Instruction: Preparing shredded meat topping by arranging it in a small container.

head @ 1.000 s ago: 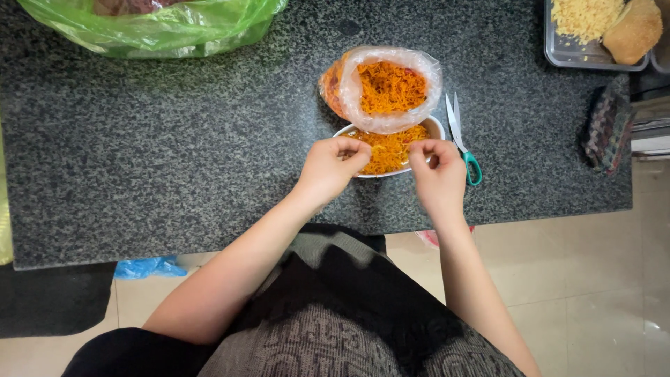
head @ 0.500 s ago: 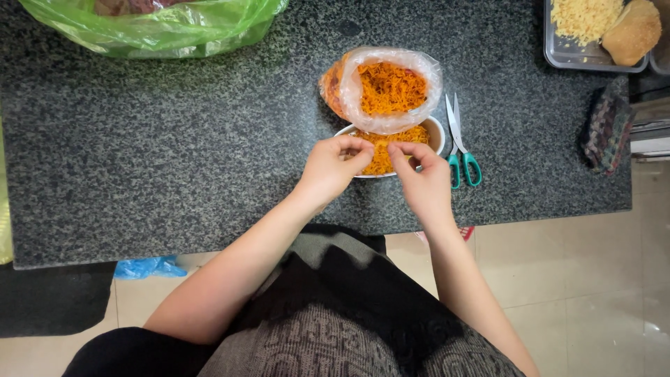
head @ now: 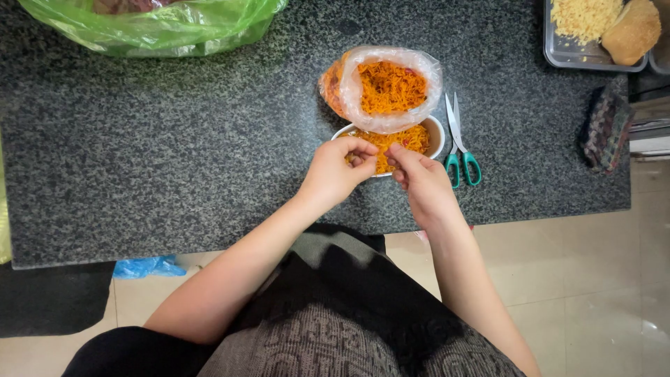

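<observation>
Green plastic bag [head: 160, 24] lies at the far left edge of the dark speckled counter [head: 139, 160], well apart from the grip. Teal-handled scissors [head: 458, 143] lie just right of the grip, blades pointing away. Metal tray [head: 558, 52] with yellow shreds and a brown bun [head: 631, 31] sits far right. Blue plastic scrap [head: 146, 267] on tiled floor [head: 593, 279].

Speckled polished stone counter [head: 174, 139], thin clear plastic bag [head: 391, 84], glossy green plastic bag [head: 160, 28], metal tray [head: 579, 56].
</observation>
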